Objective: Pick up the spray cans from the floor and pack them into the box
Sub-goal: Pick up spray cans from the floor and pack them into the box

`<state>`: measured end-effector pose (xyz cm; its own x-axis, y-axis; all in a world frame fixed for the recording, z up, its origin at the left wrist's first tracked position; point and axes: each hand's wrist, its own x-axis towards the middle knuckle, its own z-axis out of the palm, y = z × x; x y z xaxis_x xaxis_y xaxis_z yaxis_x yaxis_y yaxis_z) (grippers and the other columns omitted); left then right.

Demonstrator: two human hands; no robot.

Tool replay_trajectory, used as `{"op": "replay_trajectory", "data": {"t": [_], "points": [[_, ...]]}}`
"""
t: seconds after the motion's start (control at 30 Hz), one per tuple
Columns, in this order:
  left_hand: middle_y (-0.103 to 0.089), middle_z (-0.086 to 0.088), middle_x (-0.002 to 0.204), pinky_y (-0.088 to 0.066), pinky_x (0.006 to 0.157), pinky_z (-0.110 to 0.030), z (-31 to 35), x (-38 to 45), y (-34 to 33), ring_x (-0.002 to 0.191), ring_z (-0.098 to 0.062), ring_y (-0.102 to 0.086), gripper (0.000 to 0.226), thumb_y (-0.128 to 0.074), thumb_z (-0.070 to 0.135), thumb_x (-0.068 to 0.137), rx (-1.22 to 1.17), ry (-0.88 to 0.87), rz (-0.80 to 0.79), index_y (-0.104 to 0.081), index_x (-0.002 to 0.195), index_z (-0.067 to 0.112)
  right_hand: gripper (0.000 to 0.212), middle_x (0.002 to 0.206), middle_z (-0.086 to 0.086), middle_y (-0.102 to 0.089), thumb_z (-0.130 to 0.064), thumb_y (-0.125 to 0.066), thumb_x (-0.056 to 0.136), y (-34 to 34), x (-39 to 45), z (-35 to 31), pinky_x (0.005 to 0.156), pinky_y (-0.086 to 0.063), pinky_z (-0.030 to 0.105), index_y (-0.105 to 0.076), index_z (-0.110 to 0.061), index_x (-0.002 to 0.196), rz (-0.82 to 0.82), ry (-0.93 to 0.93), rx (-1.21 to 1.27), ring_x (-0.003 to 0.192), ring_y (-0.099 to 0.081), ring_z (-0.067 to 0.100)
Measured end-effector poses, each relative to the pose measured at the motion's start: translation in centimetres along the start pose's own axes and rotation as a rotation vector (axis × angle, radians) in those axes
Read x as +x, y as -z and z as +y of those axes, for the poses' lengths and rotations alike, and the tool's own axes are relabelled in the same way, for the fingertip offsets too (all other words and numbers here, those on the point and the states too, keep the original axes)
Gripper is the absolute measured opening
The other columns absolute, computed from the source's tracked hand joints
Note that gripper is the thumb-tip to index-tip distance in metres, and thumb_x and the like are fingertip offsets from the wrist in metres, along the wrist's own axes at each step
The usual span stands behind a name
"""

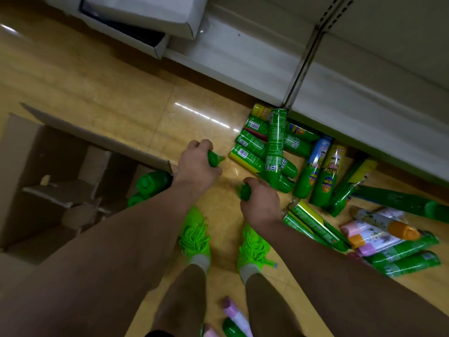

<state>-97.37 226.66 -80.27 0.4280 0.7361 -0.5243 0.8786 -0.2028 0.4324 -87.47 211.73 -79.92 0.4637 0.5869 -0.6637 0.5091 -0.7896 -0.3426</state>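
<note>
My left hand [198,161] grips a green spray can by its cap [215,158], just right of the open cardboard box [97,139]. My right hand [261,203] grips another green can by its cap [245,192] above the floor; both can bodies are hidden under my hands. Green-capped cans [151,182] stand inside the box at its right side. Several green cans [269,147] lie piled on the floor to the right, with pink and white cans [374,229] further right.
A white shelf base [267,62] runs along the far side, right behind the can pile. A white carton [145,23] sticks out at the top left. My two green shoes [196,237] stand on the tan tiles. More cans [234,317] lie behind my feet.
</note>
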Motion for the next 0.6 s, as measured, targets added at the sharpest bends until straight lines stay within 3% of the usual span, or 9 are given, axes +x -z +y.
{"op": "replay_trajectory", "data": {"t": [0.13, 0.33, 0.5, 0.6], "points": [[-0.055, -0.007, 0.109, -0.051, 0.077, -0.037, 1.3, -3.3, 3.3, 0.093, -0.03, -0.058, 0.052, -0.082, 0.027, 0.067, -0.063, 0.013, 0.071, -0.059, 0.113, 0.02, 0.062, 0.123, 0.011, -0.063, -0.004, -0.063, 0.074, 3.6, -1.8, -2.3, 0.089, -0.048, 0.033, -0.06, -0.021, 0.133, 0.02, 0.049, -0.05, 0.114, -0.059, 0.033], [-0.058, -0.006, 0.105, -0.046, 0.075, -0.033, 2.6, -8.9, 9.7, 0.091, -0.029, -0.059, 0.051, -0.08, 0.027, 0.066, -0.16, 0.068, 0.206, -0.062, 0.113, 0.018, 0.061, 0.124, 0.011, -0.064, -0.006, -0.063, 0.074, 9.0, -5.0, -6.5, 0.086, -0.048, 0.033, -0.062, -0.023, 0.132, 0.088, 0.175, -0.112, 0.113, -0.06, 0.033], [-0.056, -0.007, 0.117, -0.045, 0.096, -0.034, 1.7, -14.2, 15.4, 0.108, -0.028, -0.057, 0.059, -0.077, 0.033, 0.071, -0.262, 0.183, 0.337, -0.065, 0.128, 0.022, 0.049, 0.125, 0.01, -0.063, -0.036, -0.071, 0.087, 12.7, -7.5, -10.9, 0.089, -0.048, 0.035, -0.06, -0.025, 0.133, 0.151, 0.269, -0.178, 0.112, -0.06, 0.031], [-0.046, -0.006, 0.121, -0.04, 0.101, -0.033, 0.0, -16.9, 18.5, 0.113, -0.027, -0.051, 0.053, -0.074, 0.036, 0.076, -0.316, 0.256, 0.377, -0.065, 0.128, 0.028, 0.042, 0.123, 0.011, -0.061, -0.038, -0.069, 0.09, 14.4, -8.8, -13.8, 0.093, -0.045, 0.036, -0.062, -0.025, 0.129, 0.168, 0.33, -0.115, 0.113, -0.056, 0.029]]}}
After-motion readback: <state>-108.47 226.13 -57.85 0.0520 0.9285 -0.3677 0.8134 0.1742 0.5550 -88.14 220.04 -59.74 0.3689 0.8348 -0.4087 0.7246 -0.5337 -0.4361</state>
